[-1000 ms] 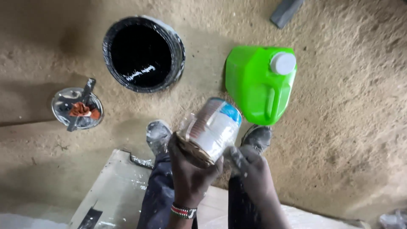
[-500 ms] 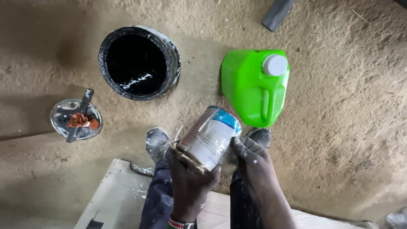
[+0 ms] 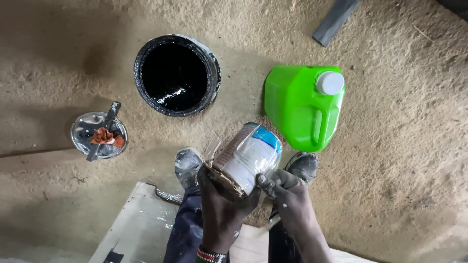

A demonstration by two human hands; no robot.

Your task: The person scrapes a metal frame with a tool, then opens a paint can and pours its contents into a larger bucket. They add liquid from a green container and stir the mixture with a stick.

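My left hand [image 3: 220, 208] grips the base of a white plastic jar with a blue and brown label [image 3: 249, 157], tilted so its far end points away from me. My right hand [image 3: 288, 199] touches the jar's lower right side with its fingertips; a thin pale stick shows under that hand. Both hands are flecked with white. Ahead on the sandy floor stands an open round bucket of black liquid [image 3: 176, 74]. A bright green jerrycan with a white cap [image 3: 306, 105] stands to the right of it.
A round metal lid [image 3: 98, 134] holding a dark tool and an orange rag lies at the left. My two paint-spattered shoes [image 3: 187, 164] are below the jar. A pale board [image 3: 139, 226] lies at the lower left, a grey bar [image 3: 335, 20] at the top.
The jar and both hands stay close together. The view has shifted slightly, and my right hand has moved in under the jar's side.
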